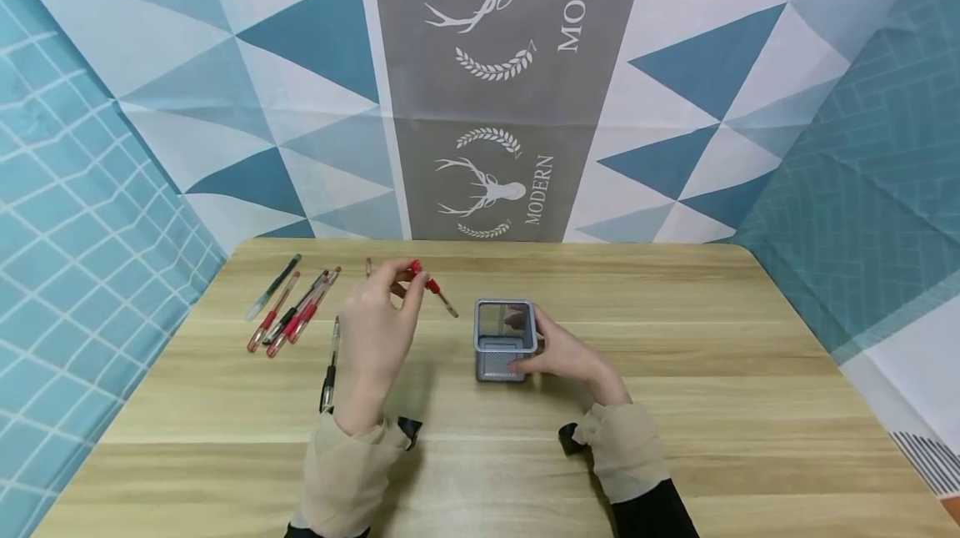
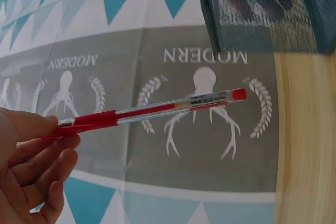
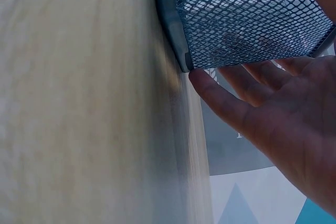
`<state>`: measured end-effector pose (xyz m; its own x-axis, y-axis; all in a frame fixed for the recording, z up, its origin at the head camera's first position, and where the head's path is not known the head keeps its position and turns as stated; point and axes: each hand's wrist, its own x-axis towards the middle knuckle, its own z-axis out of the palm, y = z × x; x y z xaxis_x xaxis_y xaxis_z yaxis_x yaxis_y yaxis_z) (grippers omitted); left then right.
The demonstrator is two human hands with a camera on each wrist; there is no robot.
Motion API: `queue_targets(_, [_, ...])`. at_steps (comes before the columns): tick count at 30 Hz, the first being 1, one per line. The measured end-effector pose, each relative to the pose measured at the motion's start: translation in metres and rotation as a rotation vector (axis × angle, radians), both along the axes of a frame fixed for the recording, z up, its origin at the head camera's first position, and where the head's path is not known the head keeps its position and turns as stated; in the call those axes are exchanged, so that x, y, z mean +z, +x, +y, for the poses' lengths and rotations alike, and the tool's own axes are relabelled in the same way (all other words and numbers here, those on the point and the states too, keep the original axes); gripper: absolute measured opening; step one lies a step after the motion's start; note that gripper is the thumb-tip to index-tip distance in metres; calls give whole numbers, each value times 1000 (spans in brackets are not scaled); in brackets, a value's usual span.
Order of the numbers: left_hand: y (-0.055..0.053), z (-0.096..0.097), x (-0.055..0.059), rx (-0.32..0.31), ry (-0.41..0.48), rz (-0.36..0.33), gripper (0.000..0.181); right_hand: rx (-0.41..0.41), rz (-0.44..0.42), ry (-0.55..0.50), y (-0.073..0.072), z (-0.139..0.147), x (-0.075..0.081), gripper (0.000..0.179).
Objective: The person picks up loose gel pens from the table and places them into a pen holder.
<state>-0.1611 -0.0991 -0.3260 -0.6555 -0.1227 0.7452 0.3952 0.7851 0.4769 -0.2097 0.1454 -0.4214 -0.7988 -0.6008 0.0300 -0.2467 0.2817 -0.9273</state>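
Between thumb and fingertips, my left hand [image 1: 372, 325] pinches a red gel pen [image 2: 152, 111] near its cap end. The pen [image 1: 433, 285] is up off the table, tilted down to the right, its clear barrel pointing towards a square metal mesh pen holder [image 1: 491, 366]. That holder stands upright on the table, open at the top, and no pens show inside it. My right hand [image 1: 570, 354] grips the holder from its right side, thumb at the near side and fingers round the far side. In the right wrist view the thumb touches the mesh [image 3: 241, 19] by the bottom edge.
Several red and black pens [image 1: 303, 313] lie bunched on the wooden table [image 1: 712, 371] at the left, beside a teal pen [image 1: 273, 286]. A black pen [image 1: 330, 367] lies close left of my left wrist. Beyond the table's back edge hangs a patterned cloth [image 1: 487, 104].
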Motion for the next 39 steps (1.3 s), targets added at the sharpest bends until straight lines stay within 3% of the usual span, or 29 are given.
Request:
queue_targets(11, [10,7,10,-9,70,80,18,6,0,0,-1,1,0,82])
queue_targets(16, [12,12,12,-101,71,91,18,6,9,1,-2,1,1,81])
queue_targets(19, [12,17,11,-156,25,87,18,4,5,3,-2,1,1,81])
queue_targets(25, [11,23,9,-174,-108,16,15,0,2,2,-1,2,1,81])
queue_targets(32, [8,27,4,-248,-271,-90,14,-13,-1,6,-1,2,1,84])
queue_targets(39, [7,33,-2,-270,-374,-197,10,-9,-18,1,1,1,4,82])
